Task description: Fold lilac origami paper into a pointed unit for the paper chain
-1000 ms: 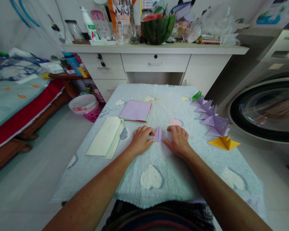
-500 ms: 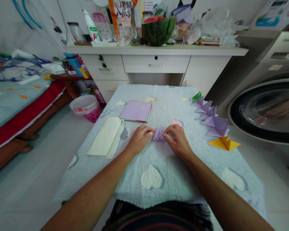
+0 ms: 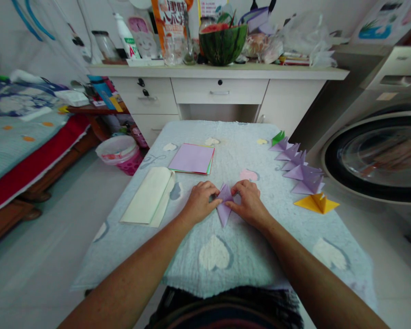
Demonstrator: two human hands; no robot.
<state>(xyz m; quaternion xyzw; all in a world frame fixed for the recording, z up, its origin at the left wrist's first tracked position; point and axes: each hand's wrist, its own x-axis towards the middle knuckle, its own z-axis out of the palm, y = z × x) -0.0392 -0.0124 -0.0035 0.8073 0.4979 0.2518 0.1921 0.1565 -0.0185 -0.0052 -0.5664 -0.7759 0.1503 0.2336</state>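
A folded piece of purple origami paper (image 3: 224,211) lies at the middle of the cloth-covered table, now a narrow diamond with one point towards me. My left hand (image 3: 202,199) pinches its left edge between thumb and fingers. From the other side, my right hand (image 3: 249,201) grips the right edge, its thumb pressed on the paper's middle. Beyond the hands rests a stack of square coloured paper (image 3: 192,158), purple on top. A folded cream sheet (image 3: 148,195) lies left of my left hand.
Along the table's right side runs a row of folded purple paper pieces (image 3: 302,171), with a green piece (image 3: 278,137) behind and a yellow one (image 3: 316,204) in front. A white cabinet (image 3: 222,89) stands beyond the table, a washing machine (image 3: 390,87) to the right.
The purple paper has gone from a small triangle to a longer diamond with a point towards me. Both hands have closed in on it, thumbs now on the paper.
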